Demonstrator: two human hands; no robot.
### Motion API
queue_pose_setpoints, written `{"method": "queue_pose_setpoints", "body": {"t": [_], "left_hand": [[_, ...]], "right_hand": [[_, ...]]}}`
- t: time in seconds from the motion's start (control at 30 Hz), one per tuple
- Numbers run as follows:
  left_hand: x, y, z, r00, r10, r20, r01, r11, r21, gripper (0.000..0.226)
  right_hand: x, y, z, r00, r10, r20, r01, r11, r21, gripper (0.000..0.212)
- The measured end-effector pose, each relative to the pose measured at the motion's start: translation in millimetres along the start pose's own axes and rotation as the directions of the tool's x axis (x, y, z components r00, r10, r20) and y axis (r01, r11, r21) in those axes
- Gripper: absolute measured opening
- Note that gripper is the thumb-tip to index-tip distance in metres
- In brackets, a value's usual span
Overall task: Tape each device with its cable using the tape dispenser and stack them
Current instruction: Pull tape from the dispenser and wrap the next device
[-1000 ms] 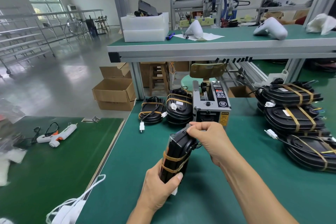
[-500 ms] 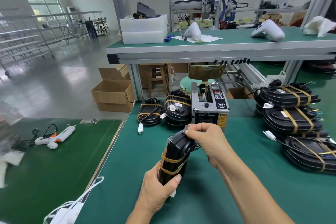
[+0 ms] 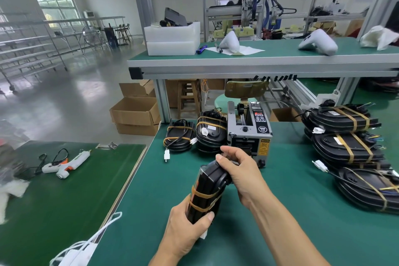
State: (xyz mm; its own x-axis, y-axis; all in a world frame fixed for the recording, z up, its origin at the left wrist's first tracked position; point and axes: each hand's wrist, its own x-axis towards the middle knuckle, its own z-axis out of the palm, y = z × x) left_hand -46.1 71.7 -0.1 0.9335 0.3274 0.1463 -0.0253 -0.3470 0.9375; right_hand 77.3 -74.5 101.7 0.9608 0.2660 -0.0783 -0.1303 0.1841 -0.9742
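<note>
A black oval plastic device (image 3: 208,190) bound with tan tape is held on edge above the green desk (image 3: 280,233), near the grey tape dispenser (image 3: 248,134); its lower end is gripped by the left hand (image 3: 187,231), its top, partly hidden, by the right hand (image 3: 239,170).

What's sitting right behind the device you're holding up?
The tape dispenser stands directly behind the held device, its outlet facing the right hand. Taped devices sit to its left. The hand covers the outlet's lower part.

Landmark: tape dispenser (image 3: 249,131) on the workbench (image 3: 280,211)
Left of it: two taped devices (image 3: 195,136)
Right of it: stacked devices (image 3: 349,147) — well apart
Before it: held device (image 3: 208,190)
</note>
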Motion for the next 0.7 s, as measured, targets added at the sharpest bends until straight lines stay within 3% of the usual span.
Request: {"method": "queue_pose_setpoints", "body": {"t": [0.3, 0.7], "left_hand": [[1.2, -2.3, -0.7, 1.000, 0.014, 0.003, -0.014, 1.000, 0.011, 0.034], [1.1, -3.6, -1.3, 0.999, -0.035, 0.006, 0.035, 0.999, -0.009, 0.034]], "right_hand": [[8.6, 2.3, 0.6, 0.997, 0.051, 0.059, -0.049, 0.998, -0.038, 0.021], [6.1, 1.7, 2.0, 0.997, -0.016, 0.072, 0.024, 0.992, -0.120, 0.030]]}}
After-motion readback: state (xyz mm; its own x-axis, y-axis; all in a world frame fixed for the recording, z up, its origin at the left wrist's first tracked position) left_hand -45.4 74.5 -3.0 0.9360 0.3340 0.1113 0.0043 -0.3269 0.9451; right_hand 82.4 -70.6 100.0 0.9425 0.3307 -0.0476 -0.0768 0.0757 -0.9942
